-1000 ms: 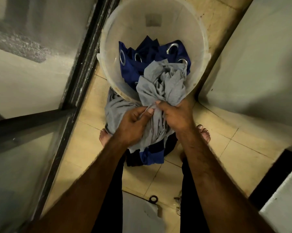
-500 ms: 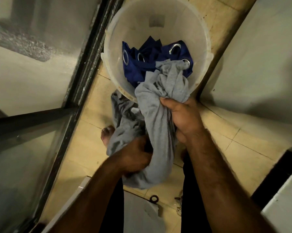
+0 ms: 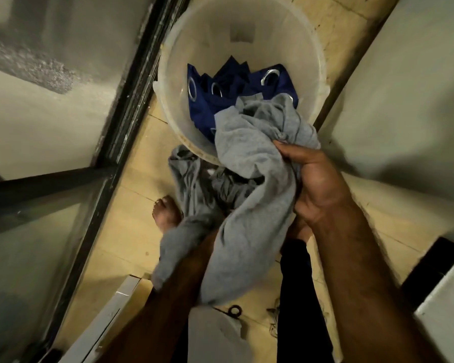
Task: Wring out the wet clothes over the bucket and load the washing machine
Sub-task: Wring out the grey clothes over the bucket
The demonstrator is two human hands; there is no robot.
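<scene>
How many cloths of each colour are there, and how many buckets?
grey cloth: 1
blue cloth: 1
bucket: 1
Total: 3

The garment (image 3: 249, 179) is plain heather grey, the cloth (image 3: 207, 106) in the translucent white bucket (image 3: 312, 48) navy with silver eyelets, the floor (image 3: 131, 195) yellowish tile
</scene>
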